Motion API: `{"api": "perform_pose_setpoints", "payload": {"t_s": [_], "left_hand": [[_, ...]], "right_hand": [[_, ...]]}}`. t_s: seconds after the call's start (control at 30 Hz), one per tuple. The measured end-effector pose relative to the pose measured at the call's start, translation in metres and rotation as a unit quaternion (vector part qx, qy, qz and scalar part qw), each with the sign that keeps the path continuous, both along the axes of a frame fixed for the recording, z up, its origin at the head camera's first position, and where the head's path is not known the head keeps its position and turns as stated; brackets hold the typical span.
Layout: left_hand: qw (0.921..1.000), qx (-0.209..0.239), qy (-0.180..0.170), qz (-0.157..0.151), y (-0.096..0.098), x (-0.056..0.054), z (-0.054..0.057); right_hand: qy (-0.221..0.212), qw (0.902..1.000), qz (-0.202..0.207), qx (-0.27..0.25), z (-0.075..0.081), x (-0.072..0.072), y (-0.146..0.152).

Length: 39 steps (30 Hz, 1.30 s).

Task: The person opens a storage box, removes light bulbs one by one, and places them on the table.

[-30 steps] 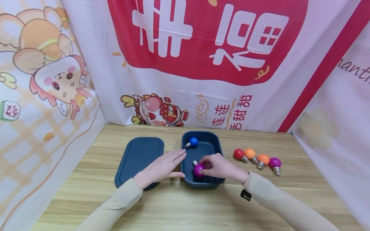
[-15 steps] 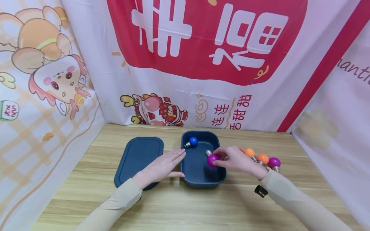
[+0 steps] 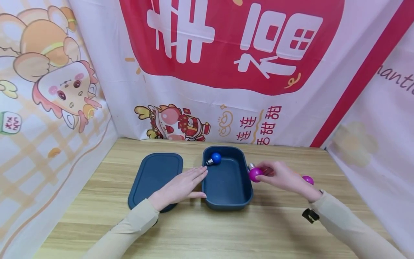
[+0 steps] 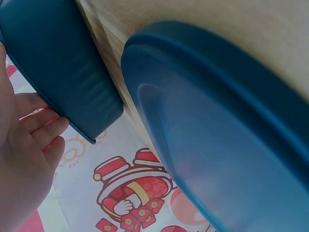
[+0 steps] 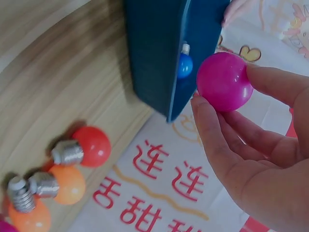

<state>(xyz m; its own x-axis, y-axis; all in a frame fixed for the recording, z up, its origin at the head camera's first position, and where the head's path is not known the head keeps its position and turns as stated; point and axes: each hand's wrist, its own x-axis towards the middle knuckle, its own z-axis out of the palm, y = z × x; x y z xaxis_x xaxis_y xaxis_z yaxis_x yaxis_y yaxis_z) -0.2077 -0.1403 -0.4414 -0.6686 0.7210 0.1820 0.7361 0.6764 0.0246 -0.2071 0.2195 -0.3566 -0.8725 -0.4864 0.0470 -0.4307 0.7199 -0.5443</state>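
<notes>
Between thumb and fingers, my right hand [image 3: 280, 175] pinches a purple light bulb [image 3: 255, 174], its metal base pointing up and away. The bulb hangs at the right rim of a dark blue box [image 3: 227, 180]; the right wrist view shows its glossy round globe [image 5: 225, 82] close up. Inside the box, a blue light bulb [image 3: 215, 158] lies in the far left corner. My left hand [image 3: 181, 187] rests with straight fingers against the box's left rim. In the left wrist view, the fingertips touch the rim of the box [image 4: 63, 63].
A dark blue lid [image 3: 156, 176] lies left of the box, partly under my left hand. Right of the box lie a red bulb [image 5: 92, 146], an orange bulb [image 5: 69, 185], another orange bulb [image 5: 31, 217] and a purple bulb [image 3: 308, 179]. Printed cloth hangs behind the table.
My right hand has lifted the purple bulb from over the near part of the box and carried it right, to the right rim. The left hand stays in place.
</notes>
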Motion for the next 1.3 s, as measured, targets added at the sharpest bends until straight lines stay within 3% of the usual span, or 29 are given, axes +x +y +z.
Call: {"api": "perform_pose_setpoints", "payload": {"t_s": [0.53,0.83,1.3], "left_hand": [[1.0,-0.003,-0.001,-0.001,0.0,-0.002,-0.001],[1.0,0.001,-0.008,0.001,0.0,-0.002,-0.002],[0.9999,0.003,-0.016,0.005,0.001,0.0,0.0]], "right_hand": [[0.023,0.9988,-0.033,0.028,-0.025,0.001,0.036],[-0.005,0.9971,-0.062,0.044,-0.041,0.0,0.051],[-0.018,0.9955,-0.065,0.067,-0.06,-0.001,0.058]]}}
